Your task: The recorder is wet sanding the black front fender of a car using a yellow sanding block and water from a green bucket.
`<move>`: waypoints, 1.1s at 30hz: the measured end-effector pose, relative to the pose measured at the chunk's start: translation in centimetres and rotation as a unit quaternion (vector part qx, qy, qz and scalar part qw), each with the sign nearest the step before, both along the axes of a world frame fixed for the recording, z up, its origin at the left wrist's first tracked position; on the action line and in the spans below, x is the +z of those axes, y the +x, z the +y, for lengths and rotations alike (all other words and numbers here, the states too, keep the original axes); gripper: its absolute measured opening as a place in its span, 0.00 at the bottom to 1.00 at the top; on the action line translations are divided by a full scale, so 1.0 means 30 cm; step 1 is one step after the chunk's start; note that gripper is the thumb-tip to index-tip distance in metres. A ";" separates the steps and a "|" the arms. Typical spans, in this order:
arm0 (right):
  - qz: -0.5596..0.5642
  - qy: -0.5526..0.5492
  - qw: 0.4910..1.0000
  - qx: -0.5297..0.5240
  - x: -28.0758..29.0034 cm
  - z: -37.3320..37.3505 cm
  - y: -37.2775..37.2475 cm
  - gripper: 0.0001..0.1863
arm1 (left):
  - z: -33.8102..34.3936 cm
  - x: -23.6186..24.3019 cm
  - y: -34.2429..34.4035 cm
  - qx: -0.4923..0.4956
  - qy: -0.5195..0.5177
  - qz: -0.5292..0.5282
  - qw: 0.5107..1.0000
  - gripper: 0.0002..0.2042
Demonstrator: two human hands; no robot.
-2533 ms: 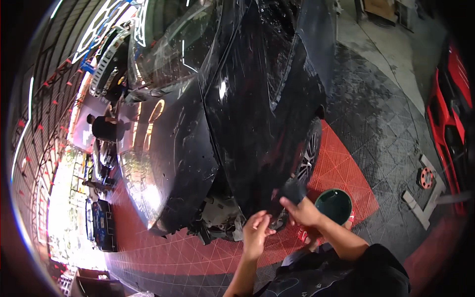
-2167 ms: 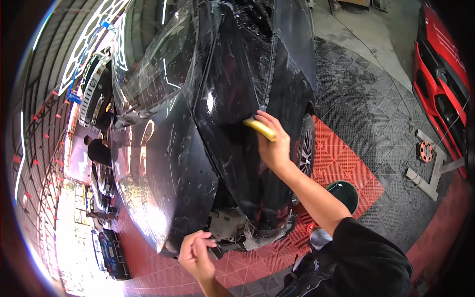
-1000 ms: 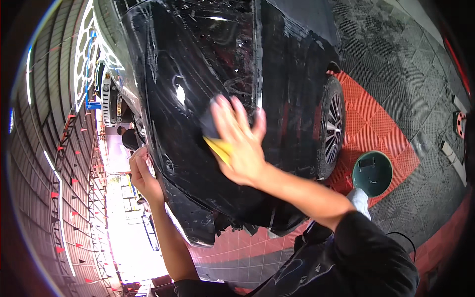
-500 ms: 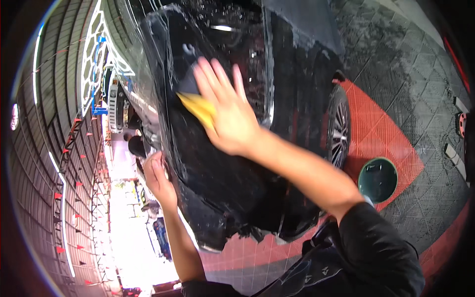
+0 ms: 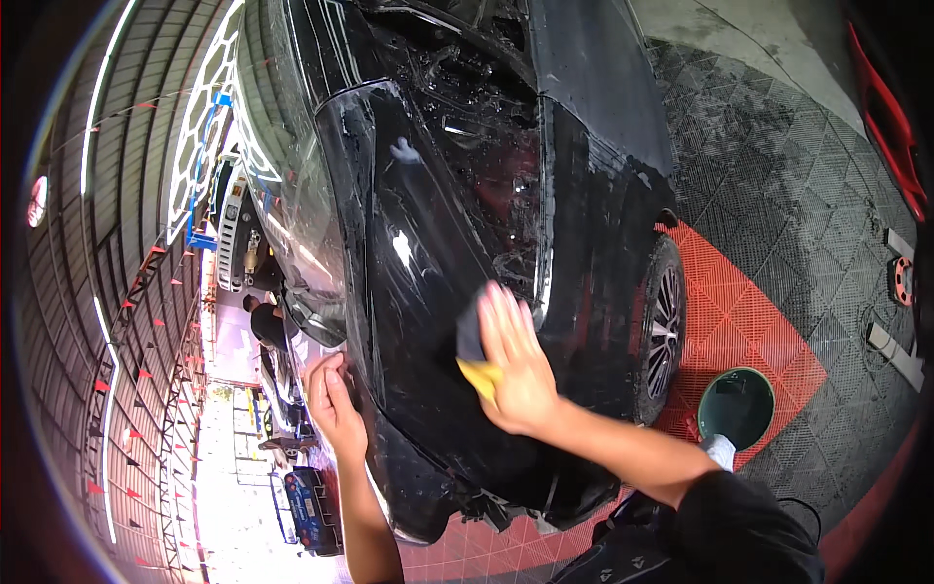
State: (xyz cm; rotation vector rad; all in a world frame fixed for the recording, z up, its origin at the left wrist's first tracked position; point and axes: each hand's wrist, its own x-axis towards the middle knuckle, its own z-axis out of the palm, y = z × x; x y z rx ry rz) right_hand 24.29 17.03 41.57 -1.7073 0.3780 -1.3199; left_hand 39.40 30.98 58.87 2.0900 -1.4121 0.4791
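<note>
A black car body panel (image 5: pixel 428 321), wet and glossy with pale grey smears, fills the middle of the view. My right hand (image 5: pixel 516 365) presses a yellow and dark grey pad (image 5: pixel 479 378) against it, fingers stretched across the pad. Part of the pad is hidden beneath the palm, so its exact kind does not show. At the panel's left edge rests my left hand (image 5: pixel 336 404), its fingers curled. Whatever those fingers may grip is hidden.
On the right are the car's wheel (image 5: pixel 664 331) and a green bucket (image 5: pixel 736 409) on red floor tiles (image 5: pixel 739 311). Beyond the panel's left side, a person (image 5: pixel 268 321) is near other vehicles. A red object (image 5: pixel 890 122) stands at the far right.
My right hand has slid nearer and rightward over the panel with the pad. The view has shifted, and my left hand stays by the panel's edge.
</note>
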 end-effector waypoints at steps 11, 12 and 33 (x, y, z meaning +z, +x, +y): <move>-0.009 0.046 0.999 0.000 0.047 -0.022 -0.013 0.46 | -0.026 0.010 -0.027 0.018 0.011 0.000 1.000 0.14; 0.019 0.050 0.998 0.014 0.029 -0.003 -0.028 0.48 | -0.021 0.017 -0.024 0.020 0.035 -0.030 0.999 0.14; -0.035 0.027 0.999 -0.012 0.037 -0.143 0.020 0.50 | -0.045 -0.004 -0.033 0.038 0.018 0.019 0.999 0.16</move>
